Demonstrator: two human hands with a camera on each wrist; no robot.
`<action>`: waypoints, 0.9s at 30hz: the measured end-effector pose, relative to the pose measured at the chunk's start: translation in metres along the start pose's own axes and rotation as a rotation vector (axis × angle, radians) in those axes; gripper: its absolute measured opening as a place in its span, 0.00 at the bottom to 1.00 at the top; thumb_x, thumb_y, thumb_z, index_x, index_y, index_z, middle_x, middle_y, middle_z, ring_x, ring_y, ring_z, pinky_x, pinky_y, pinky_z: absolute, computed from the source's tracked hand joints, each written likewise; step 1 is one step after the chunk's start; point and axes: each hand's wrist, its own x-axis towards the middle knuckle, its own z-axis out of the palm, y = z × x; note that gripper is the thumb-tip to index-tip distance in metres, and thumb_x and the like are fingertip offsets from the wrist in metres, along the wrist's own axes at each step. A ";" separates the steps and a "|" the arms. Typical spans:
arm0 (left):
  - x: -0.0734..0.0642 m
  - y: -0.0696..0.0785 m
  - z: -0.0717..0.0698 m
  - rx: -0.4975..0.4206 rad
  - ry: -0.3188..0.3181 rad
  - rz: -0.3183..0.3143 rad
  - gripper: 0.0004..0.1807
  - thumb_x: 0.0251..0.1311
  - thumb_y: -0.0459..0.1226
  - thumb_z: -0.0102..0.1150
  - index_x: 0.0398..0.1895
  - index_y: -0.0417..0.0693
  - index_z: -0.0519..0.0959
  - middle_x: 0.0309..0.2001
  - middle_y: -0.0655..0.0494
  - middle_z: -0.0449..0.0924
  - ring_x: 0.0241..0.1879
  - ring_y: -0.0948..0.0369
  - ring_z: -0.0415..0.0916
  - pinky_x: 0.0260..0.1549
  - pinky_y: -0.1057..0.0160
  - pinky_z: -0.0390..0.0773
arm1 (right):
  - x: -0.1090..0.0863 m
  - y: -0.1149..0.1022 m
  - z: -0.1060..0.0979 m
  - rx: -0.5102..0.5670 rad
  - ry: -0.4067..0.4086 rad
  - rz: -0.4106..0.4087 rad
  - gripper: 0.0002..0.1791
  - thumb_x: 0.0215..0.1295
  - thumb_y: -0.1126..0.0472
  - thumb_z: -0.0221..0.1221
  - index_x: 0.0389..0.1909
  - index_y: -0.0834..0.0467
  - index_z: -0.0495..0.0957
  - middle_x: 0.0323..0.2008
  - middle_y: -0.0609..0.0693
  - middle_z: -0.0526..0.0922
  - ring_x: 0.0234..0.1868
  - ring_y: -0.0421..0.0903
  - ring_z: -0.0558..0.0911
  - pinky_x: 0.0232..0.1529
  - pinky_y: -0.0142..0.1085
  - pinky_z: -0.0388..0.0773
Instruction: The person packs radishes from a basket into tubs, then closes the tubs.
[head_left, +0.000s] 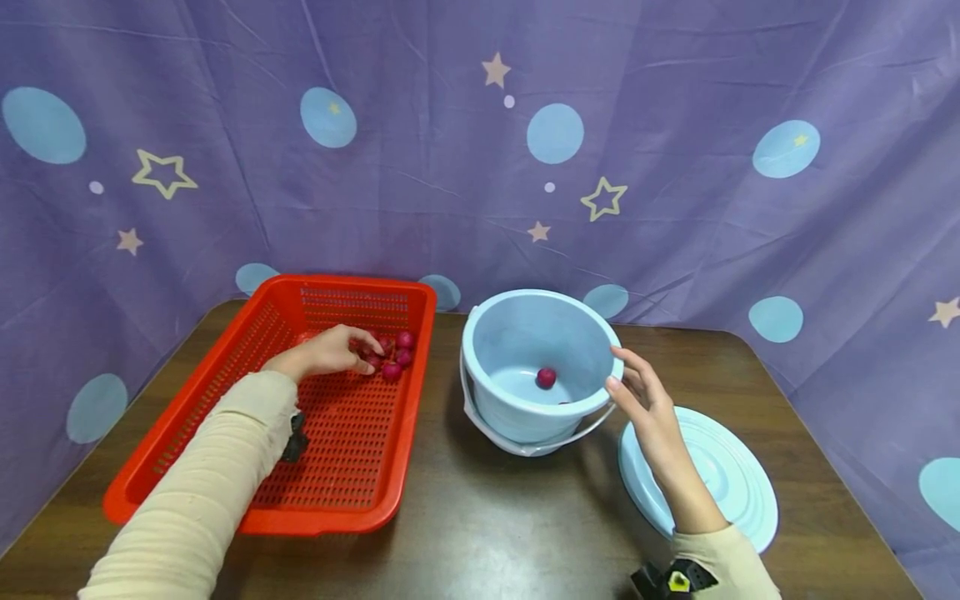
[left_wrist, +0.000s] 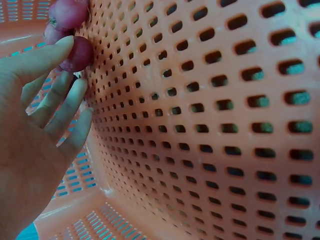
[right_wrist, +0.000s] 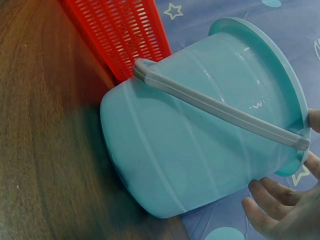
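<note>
My left hand (head_left: pixel 337 350) reaches into the red basket (head_left: pixel 408 433), at a cluster of small red onions (head_left: pixel 392 372) by its right wall. In the left wrist view the thumb lies against a red onion (left_wrist: pixel 81 54), with the other fingers spread loosely below it; no firm grip shows. My right hand (head_left: pixel 647 408) holds the rim of a light blue bucket (head_left: pixel 517 417) on its right side, thumb and fingers at the edge. One red onion (head_left: pixel 546 378) lies on the bucket's floor, and a sliver of another shows behind the near rim.
A round light blue lid (head_left: pixel 723 467) lies on the brown wooden table (head_left: pixel 465 525), partly under the right forearm. The bucket's white handle (right_wrist: pixel 225 112) hangs down its near side. A purple patterned cloth (head_left: pixel 450 150) hangs behind the table.
</note>
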 end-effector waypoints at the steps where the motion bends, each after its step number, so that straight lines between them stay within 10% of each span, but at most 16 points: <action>1: 0.000 -0.001 0.000 -0.004 -0.003 -0.004 0.17 0.54 0.32 0.70 0.48 0.35 0.81 0.49 0.40 0.80 0.42 0.52 0.70 0.43 0.57 0.69 | 0.000 0.000 0.000 0.001 -0.001 0.000 0.26 0.74 0.59 0.54 0.71 0.54 0.64 0.61 0.63 0.73 0.62 0.50 0.71 0.57 0.32 0.65; 27: 0.006 0.007 0.003 -0.085 0.023 0.081 0.16 0.53 0.29 0.70 0.44 0.34 0.77 0.40 0.46 0.78 0.37 0.56 0.72 0.36 0.63 0.72 | 0.000 -0.002 0.001 -0.004 -0.001 0.006 0.26 0.74 0.60 0.53 0.71 0.54 0.64 0.61 0.63 0.73 0.62 0.49 0.71 0.57 0.32 0.65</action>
